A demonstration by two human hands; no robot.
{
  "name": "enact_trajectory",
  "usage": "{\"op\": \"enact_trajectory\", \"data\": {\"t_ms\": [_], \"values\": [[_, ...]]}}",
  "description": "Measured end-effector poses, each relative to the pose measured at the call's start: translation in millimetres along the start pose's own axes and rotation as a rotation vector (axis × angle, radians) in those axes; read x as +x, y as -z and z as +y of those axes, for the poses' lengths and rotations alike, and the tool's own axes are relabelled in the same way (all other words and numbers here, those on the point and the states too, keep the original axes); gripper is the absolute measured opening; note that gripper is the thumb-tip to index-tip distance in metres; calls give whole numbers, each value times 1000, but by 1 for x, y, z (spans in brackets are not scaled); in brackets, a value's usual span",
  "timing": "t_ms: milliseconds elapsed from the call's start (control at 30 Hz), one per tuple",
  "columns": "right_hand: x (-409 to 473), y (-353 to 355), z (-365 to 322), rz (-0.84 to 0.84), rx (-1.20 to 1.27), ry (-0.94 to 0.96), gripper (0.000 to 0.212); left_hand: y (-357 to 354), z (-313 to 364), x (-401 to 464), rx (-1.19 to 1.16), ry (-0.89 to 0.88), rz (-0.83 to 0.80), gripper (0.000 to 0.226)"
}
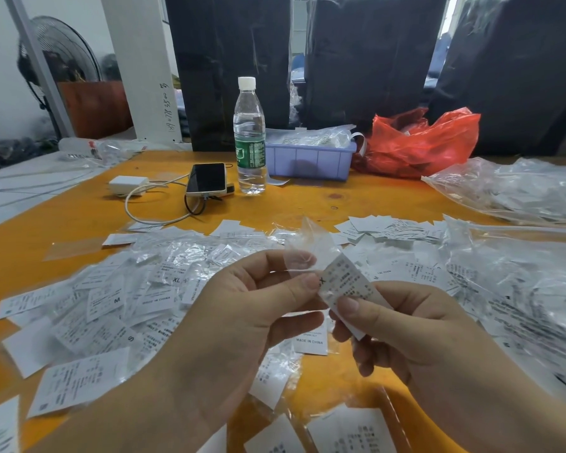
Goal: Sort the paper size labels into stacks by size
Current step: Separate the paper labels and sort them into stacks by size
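Both of my hands are raised over the orange table (79, 217). My left hand (252, 308) pinches a small clear plastic sleeve (303, 246) between thumb and forefinger. My right hand (402, 331) pinches a white paper size label (350, 282) that sticks partly out of that sleeve; an X shows on it. Below the hands lies a wide scatter of loose labels (118, 305), some marked M, S and XL, many in clear sleeves. A neater stack of labels (386, 230) lies beyond my hands, to the right.
A water bottle (249, 138), a phone (207, 180) with a cable and a white charger (127, 185) stand at the back. Behind them are a lilac tray (307, 160) and a red plastic bag (419, 145). Clear bags of labels (517, 191) crowd the right side.
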State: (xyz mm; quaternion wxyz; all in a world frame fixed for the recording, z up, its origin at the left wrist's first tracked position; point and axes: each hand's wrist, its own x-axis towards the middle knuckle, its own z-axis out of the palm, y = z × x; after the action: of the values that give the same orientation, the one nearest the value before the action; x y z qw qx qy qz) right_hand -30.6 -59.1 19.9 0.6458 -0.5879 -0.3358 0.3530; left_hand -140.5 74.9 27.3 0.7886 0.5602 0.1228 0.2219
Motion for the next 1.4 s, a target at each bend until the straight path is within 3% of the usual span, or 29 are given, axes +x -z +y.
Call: {"op": "enact_trajectory", "data": {"t_ms": [300,633,1000,1267,1400], "values": [[0,2,0,-13,-5,-12,26,3,1,-1,192,-87,24,35],[-1,2,1,-92,23,-85,21,1,1,-4,239,-170,-15,33],[-3,1,3,32,-145,98,25,1,-1,-3,244,-121,-88,34],[-2,3,6,-72,-144,57,24,6,1,-1,376,-154,-145,16],[-2,3,7,-35,-188,121,38,6,-1,1,425,-103,-161,11]]}}
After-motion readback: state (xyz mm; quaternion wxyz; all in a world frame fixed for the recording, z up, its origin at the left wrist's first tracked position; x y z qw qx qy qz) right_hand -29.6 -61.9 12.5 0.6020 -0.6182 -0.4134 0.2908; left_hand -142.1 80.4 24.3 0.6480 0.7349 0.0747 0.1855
